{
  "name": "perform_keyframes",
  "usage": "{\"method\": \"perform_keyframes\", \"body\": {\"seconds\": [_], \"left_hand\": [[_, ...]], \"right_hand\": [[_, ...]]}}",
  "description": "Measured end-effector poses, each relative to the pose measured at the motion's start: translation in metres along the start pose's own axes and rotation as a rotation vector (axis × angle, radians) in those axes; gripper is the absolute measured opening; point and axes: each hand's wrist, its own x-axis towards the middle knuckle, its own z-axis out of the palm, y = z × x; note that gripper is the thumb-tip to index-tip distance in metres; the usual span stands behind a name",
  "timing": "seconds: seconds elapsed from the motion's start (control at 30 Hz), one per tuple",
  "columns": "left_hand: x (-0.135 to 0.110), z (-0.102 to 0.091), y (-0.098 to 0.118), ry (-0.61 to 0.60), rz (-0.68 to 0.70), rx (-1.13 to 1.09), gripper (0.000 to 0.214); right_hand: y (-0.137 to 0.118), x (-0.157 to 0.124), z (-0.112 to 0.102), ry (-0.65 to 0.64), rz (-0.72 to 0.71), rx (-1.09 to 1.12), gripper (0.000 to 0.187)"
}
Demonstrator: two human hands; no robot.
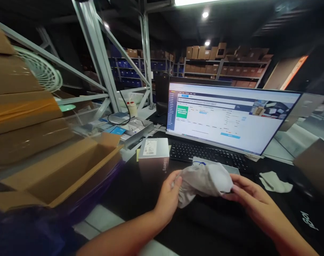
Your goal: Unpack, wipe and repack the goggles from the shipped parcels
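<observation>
My left hand [167, 195] is closed on the left end of a soft grey cloth pouch [195, 180], thumb on top. At the pouch's other end, my right hand [248, 192] pinches the edge by a smooth white, rounded part [221, 177]. Whether that white part is the pouch's lining or a thing inside it, I cannot tell. The pouch is held up over the black desk mat [204, 227]. Just behind it lies a pale flat box [232, 169], partly hidden, with a blue cord [199, 163] near its left end.
A silvery box [154, 153] with a label stands left of the keyboard [204, 153]. Behind is a lit monitor [210, 121]. A folded pale cloth [275, 182] and a dark mouse [303, 188] lie right. An open cardboard box [79, 170] is at left, below stacked cartons [23, 113].
</observation>
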Motion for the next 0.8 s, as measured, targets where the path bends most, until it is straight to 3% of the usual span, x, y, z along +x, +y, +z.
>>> {"method": "perform_keyframes", "body": {"seconds": [0.13, 0.3, 0.47, 0.67, 0.8], "left_hand": [[-0.001, -0.002, 0.003, 0.025, 0.154, 0.244, 0.029], [0.0, -0.007, 0.004, 0.003, 0.298, 0.49, 0.022], [0.002, -0.008, 0.008, 0.042, 0.356, 0.59, 0.021], [0.002, -0.015, 0.013, 0.127, 0.499, 0.752, 0.023], [-0.003, -0.032, 0.013, 0.089, 0.78, 1.168, 0.032]], "right_hand": [[-0.013, -0.001, 0.013, -0.07, -0.051, -0.054, 0.047], [-0.019, -0.001, 0.015, -0.036, -0.046, -0.074, 0.027], [-0.033, -0.006, 0.004, -0.032, -0.05, -0.055, 0.028], [-0.044, -0.007, -0.028, 0.178, -0.083, 0.073, 0.03], [-0.05, -0.005, -0.05, 0.336, -0.143, 0.117, 0.031]]}}
